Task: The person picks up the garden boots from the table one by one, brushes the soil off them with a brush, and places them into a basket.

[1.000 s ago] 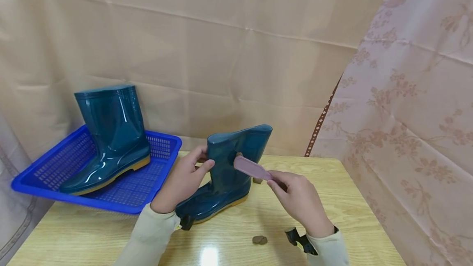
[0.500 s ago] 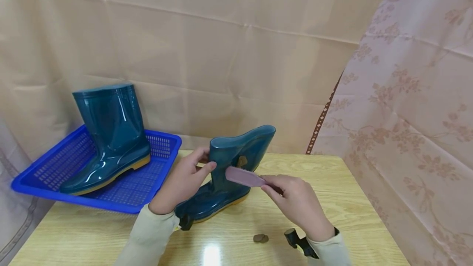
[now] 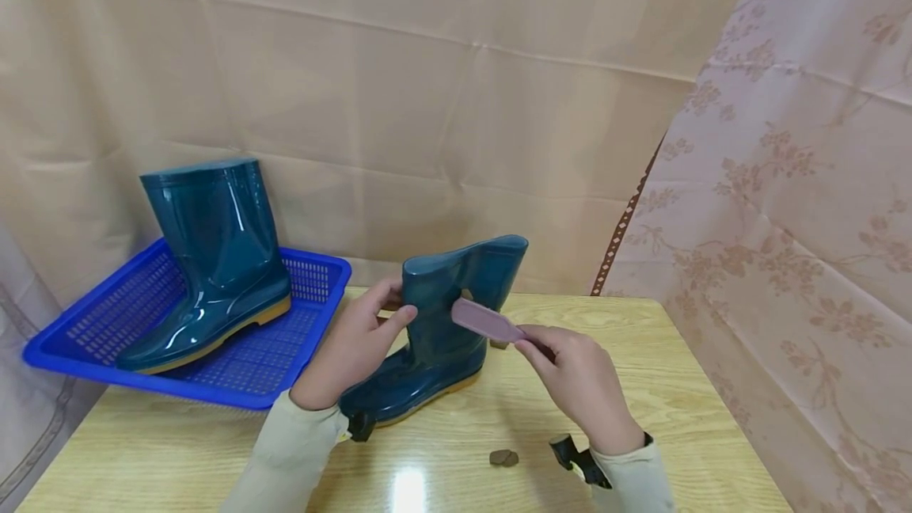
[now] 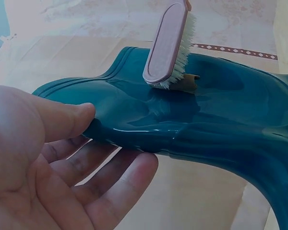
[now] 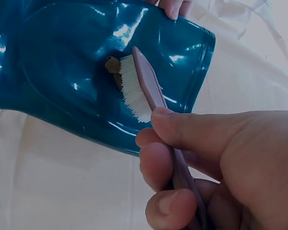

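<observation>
A dark teal rubber boot (image 3: 435, 323) stands on the table, its shaft dented in the middle. My left hand (image 3: 363, 343) holds the front of the shaft, thumb on one side and fingers on the other, as the left wrist view shows. The handle of a mauve scrubbing brush (image 3: 488, 321) is gripped in my right hand (image 3: 573, 378). In the right wrist view its white bristles (image 5: 133, 91) press on the shaft beside a brown mud-like lump (image 5: 113, 66) stuck there. The left wrist view also shows the bristles touching that lump (image 4: 186, 83).
A second teal boot (image 3: 214, 236) stands in a blue plastic basket (image 3: 171, 396) at the left. Two small brown lumps (image 3: 503, 458) lie on the table (image 3: 641, 386) in front; another brown piece (image 3: 500, 344) lies behind the boot. A beige cloth (image 3: 427, 101) hangs at the back.
The brush went down and left off the lump, uncovering it, then came back up and right over it. The boot shaft shifted slightly; my left hand keeps its hold.
</observation>
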`<state>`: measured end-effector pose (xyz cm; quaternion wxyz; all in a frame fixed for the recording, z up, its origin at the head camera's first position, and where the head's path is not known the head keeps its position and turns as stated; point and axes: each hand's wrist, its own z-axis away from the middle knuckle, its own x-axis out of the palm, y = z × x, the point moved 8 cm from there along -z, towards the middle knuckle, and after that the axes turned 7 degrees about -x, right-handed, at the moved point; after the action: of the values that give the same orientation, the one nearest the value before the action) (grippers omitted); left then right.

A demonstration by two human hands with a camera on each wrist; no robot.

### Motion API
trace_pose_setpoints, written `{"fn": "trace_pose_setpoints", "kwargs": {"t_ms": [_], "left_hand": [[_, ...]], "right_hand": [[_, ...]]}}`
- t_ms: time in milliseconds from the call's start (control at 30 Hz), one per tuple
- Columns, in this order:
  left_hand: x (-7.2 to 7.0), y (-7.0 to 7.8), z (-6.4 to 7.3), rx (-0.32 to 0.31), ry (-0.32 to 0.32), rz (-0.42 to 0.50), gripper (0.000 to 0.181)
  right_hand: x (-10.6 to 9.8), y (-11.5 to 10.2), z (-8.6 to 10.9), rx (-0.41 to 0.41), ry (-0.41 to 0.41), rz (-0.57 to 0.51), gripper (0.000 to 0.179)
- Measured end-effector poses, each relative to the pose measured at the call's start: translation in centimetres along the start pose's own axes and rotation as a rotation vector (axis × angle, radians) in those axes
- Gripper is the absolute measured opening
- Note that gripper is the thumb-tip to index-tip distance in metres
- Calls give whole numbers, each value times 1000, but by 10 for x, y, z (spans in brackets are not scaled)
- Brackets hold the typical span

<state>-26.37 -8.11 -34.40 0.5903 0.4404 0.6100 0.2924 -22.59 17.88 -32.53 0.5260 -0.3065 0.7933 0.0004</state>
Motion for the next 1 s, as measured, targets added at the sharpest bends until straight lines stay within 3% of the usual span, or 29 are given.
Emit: {"fn": "trace_pose_setpoints", "kwargs": {"t_ms": [300,467,667,800,1000], "left_hand": [[-3,-4,-2,-13,43,16,32],[-2,-1,-1,10,42,12,29],[3,-1,0,19,-2,-4,27],[4,-1,0,9,-14,-1,28],[0,-7,-4,-19,21,47,32]], "right_hand": [[1,6,0,49,-39,6,17],[1,2,0,12,-29,-23,19],[2,-1,-1,-37,-12,-47,22],[1,3,-2,-16,6,-51,20],[0,11,-2,46,-8,-47,18]]}}
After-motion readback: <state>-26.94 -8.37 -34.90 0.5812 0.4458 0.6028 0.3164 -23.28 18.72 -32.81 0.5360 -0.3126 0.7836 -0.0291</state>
